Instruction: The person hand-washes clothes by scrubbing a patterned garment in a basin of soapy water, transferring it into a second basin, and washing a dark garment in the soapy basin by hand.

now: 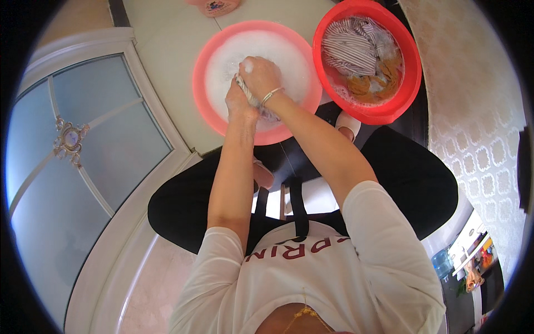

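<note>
A wet striped cloth (250,95) is bunched between my two hands over the pink plastic basin (202,104). My left hand (240,102) grips it from the left side. My right hand (263,77) closes on it from the right and above, with suds on the knuckles and a bracelet (272,95) at the wrist. White soap foam (225,54) covers most of the water in the basin. The cloth's lower part hangs towards the foam near my wrists, and how much lies under the suds is hidden.
A red plastic basin (411,83) to the right holds striped fabric (350,48) and brown fabric (363,85) in sudsy water. A pink container (217,7) stands at the far edge. A white-framed glass door (112,108) is at left, a patterned wall (463,83) at right.
</note>
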### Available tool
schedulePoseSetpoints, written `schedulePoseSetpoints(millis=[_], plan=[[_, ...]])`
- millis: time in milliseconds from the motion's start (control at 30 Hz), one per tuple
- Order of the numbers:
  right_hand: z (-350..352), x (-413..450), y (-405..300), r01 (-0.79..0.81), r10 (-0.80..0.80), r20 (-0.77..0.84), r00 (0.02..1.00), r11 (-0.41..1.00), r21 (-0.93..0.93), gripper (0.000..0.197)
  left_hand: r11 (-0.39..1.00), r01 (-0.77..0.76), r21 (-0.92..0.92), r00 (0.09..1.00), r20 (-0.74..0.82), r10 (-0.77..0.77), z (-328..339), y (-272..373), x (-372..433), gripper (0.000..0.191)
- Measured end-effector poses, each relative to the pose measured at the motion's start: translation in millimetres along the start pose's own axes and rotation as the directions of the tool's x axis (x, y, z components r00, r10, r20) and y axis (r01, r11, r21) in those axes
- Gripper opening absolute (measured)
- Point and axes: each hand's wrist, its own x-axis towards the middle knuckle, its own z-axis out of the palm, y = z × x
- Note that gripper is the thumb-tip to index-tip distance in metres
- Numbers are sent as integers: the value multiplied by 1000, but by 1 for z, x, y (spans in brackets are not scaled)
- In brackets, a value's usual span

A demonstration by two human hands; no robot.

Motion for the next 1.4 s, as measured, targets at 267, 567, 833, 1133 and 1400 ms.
schedulePoseSetpoints(millis=[267, 567, 833, 1133, 1400], plan=[[-13, -34, -17, 259, -258, 55, 965, 966, -5, 29, 998, -12, -55, 965, 261, 26, -37, 18, -2, 26], [-81, -65, -23, 96, -129, -8, 992, 698, 709, 19, 951, -131, -281, 804, 531, 267, -4, 80, -96, 36], [-124, -97, -76, -82, -67, 99, 993, 228, 970, 24, 891, -441, -106, 723, 546, 422, -1, 85, -146, 51], [-153, -100, -72, -49, -122, 49, 991, 1, 999, 29, 882, -430, -196, 735, 491, 467, -27, 110, -159, 44], [-168, -106, -97, -210, -7, 212, 977, -167, 963, 35, 921, -205, -332, 722, 584, 371, -43, 104, -152, 41]])
